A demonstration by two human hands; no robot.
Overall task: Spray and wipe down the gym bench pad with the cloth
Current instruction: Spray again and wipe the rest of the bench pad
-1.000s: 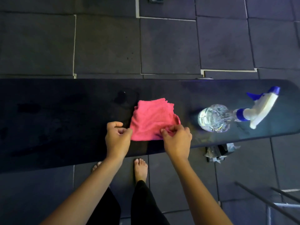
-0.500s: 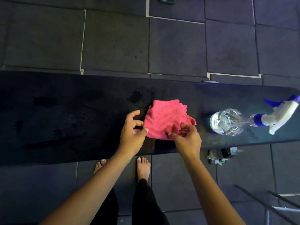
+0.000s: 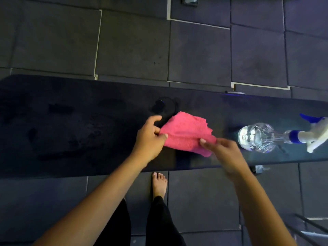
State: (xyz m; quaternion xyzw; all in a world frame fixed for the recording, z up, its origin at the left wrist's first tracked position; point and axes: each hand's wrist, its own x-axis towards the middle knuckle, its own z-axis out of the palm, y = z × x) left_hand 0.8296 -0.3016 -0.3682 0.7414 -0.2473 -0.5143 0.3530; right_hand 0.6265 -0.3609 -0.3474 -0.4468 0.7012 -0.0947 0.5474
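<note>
A pink cloth [image 3: 186,133] is lifted slightly off the long black bench pad [image 3: 79,125], near its middle. My left hand [image 3: 150,139] pinches the cloth's left edge between thumb and fingers. My right hand [image 3: 225,151], blurred by motion, is at the cloth's lower right corner; its fingers look loosened and I cannot tell whether they still hold the fabric. A clear spray bottle [image 3: 257,136] with a white and blue trigger head lies on its side on the pad, just right of my right hand. Wet patches darken the pad's left half.
Dark rubber floor tiles [image 3: 195,54] surround the bench. My bare feet and black trouser legs [image 3: 159,206] stand at the pad's near edge. Metal bars [image 3: 312,228] sit at the lower right. A small dark mark [image 3: 163,106] lies on the pad behind the cloth.
The cloth went from lying flat on the pad to being raised and tilted. My left hand now pinches its left edge. My right hand has shifted right and loosened.
</note>
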